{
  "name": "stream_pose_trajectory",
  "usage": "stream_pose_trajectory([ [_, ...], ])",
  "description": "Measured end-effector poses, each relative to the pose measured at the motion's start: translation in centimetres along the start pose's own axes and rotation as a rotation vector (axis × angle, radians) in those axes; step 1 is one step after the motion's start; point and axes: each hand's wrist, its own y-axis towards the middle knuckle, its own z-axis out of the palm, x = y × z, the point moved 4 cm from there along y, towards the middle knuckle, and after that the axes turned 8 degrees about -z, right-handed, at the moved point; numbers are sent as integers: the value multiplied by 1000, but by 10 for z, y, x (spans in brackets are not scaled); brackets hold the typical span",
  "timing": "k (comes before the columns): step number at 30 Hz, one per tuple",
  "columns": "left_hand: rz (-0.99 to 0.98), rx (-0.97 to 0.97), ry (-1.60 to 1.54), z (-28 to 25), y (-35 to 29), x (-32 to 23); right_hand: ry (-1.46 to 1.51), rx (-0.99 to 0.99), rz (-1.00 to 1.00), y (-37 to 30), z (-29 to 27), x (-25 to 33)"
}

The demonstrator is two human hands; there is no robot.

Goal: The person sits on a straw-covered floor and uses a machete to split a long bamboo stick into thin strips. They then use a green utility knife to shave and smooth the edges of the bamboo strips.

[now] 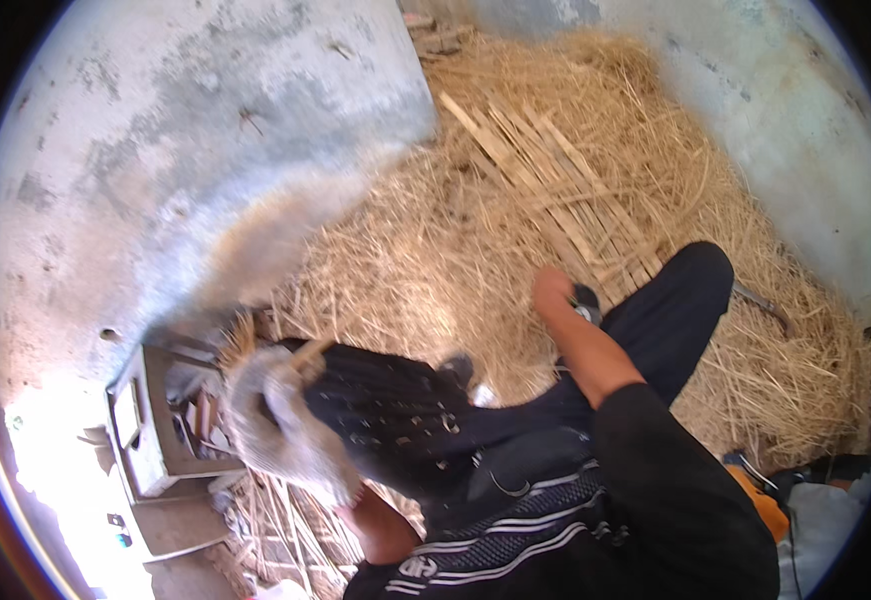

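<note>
Strips of wood [567, 195] lay on the straw-covered floor [385, 265] toward its far edge, near the right hand [552, 288], while grey covering [317, 468] wrapped the left hand [287, 425], the opening and hold of both hands' fingers impossible to tell.

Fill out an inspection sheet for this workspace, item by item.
Surface: floor covered in loose, straw-coloured fibres.
Job's things: long, flat, pale tan wooden strips lie roughly side by side on the fibres; short tan wooden piece at the left grip.
Clutter: grey, box-shaped open cabinet with mixed items inside; orange object, lower right.
Grips: left grip covered in pale grey fabric, fingers hidden; right grip bare, beside a dark shoe; hold unclear on both.
Cables: thin dark strand, lower right, possibly a cable.
Surroundings: weathered, pale blue walls; bright light at left.
</note>
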Motion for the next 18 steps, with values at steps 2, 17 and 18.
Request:
stream_pose_trajectory([
  [2,-37,-44,-84,-10,-1,13,7,98,-89,-23,-29,-6],
  [17,4,-14,-133,-1,-3,-16,742,-259,-1084,-299,-243,155],
  [18,-2,-21,-133,-1,-4,-16,741,-236,-1078,-305,-244,158],
])
